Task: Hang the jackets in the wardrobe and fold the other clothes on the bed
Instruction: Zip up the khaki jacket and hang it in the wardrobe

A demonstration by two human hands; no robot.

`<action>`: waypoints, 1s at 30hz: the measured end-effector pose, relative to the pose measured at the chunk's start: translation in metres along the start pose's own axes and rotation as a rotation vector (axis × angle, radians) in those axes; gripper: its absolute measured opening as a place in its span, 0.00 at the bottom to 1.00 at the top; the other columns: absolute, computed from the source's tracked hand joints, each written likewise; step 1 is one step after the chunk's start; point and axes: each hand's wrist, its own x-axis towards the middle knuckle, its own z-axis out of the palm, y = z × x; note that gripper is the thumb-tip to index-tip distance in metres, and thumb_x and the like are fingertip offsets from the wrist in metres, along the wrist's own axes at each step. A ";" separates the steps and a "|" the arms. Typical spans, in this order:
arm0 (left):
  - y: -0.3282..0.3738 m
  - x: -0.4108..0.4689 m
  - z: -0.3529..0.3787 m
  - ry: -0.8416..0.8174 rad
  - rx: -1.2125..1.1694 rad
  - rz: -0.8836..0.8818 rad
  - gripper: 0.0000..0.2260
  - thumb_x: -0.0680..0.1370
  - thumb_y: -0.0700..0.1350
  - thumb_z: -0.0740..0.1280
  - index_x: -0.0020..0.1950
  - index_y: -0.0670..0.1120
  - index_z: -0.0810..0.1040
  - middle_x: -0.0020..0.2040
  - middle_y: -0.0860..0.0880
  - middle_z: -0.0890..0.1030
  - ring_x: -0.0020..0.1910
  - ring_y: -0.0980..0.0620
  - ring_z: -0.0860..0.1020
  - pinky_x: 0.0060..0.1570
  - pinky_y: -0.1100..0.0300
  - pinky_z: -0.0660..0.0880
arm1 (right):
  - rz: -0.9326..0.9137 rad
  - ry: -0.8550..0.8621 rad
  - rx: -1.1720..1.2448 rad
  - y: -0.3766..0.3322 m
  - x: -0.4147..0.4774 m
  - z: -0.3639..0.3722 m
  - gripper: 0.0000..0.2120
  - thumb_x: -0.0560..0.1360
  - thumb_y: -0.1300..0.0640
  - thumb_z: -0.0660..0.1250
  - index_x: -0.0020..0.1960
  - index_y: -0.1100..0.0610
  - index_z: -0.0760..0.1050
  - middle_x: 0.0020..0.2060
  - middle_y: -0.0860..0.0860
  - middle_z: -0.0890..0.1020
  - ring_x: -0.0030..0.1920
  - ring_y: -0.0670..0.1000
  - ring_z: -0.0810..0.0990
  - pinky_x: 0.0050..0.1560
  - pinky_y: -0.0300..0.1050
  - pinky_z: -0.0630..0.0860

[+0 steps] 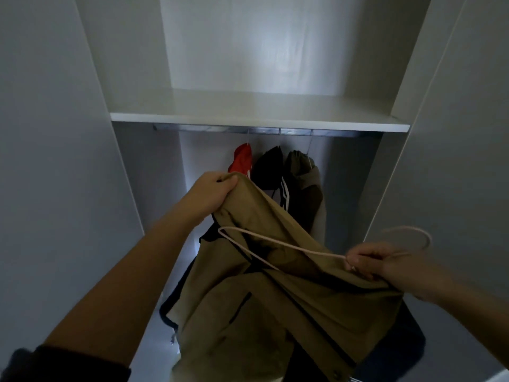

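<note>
wardrobe (259,122) open ahead: left grip (212,193) clutches tan jacket (275,312), right grip (385,264) pinches pale hanger (325,253).

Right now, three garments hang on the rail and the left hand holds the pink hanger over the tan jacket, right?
Not quite. The head view shows the right hand holding the pink hanger over the tan jacket; the left hand grips the jacket's top edge. Three garments do hang on the rail.

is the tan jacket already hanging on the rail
No, the left hand grips the tan jacket and the right hand holds the pale pink wire hanger.
</note>
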 end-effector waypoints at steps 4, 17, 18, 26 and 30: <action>-0.002 -0.004 -0.015 0.120 0.316 0.152 0.15 0.82 0.49 0.58 0.46 0.41 0.79 0.42 0.46 0.78 0.37 0.58 0.73 0.35 0.70 0.67 | -0.038 0.001 0.150 -0.008 0.005 -0.009 0.14 0.74 0.58 0.64 0.33 0.53 0.82 0.25 0.48 0.75 0.27 0.42 0.73 0.28 0.29 0.68; 0.017 -0.033 -0.001 0.392 0.617 0.517 0.13 0.82 0.46 0.58 0.37 0.46 0.66 0.29 0.55 0.65 0.29 0.53 0.68 0.29 0.61 0.61 | -0.088 0.045 -0.285 -0.023 0.050 0.021 0.15 0.76 0.57 0.66 0.33 0.48 0.81 0.27 0.46 0.80 0.28 0.41 0.75 0.32 0.30 0.69; 0.023 -0.036 0.007 0.349 0.580 0.537 0.14 0.81 0.48 0.57 0.37 0.46 0.66 0.29 0.54 0.66 0.29 0.51 0.69 0.29 0.58 0.64 | -0.070 0.028 -0.297 -0.028 0.057 0.029 0.14 0.76 0.57 0.66 0.33 0.49 0.80 0.25 0.44 0.78 0.27 0.39 0.74 0.30 0.29 0.68; -0.023 -0.072 0.034 0.064 0.401 0.544 0.12 0.80 0.43 0.62 0.37 0.46 0.70 0.28 0.58 0.67 0.26 0.59 0.69 0.30 0.70 0.64 | 0.025 0.066 0.193 -0.066 0.073 0.012 0.12 0.77 0.59 0.65 0.35 0.57 0.80 0.22 0.47 0.73 0.24 0.43 0.70 0.33 0.37 0.69; -0.051 -0.084 0.029 -0.215 0.250 0.331 0.12 0.80 0.43 0.62 0.36 0.45 0.71 0.30 0.55 0.70 0.28 0.59 0.69 0.31 0.67 0.67 | 0.025 -0.005 0.209 -0.060 0.080 0.017 0.12 0.77 0.60 0.64 0.37 0.60 0.80 0.23 0.48 0.74 0.26 0.45 0.71 0.31 0.34 0.70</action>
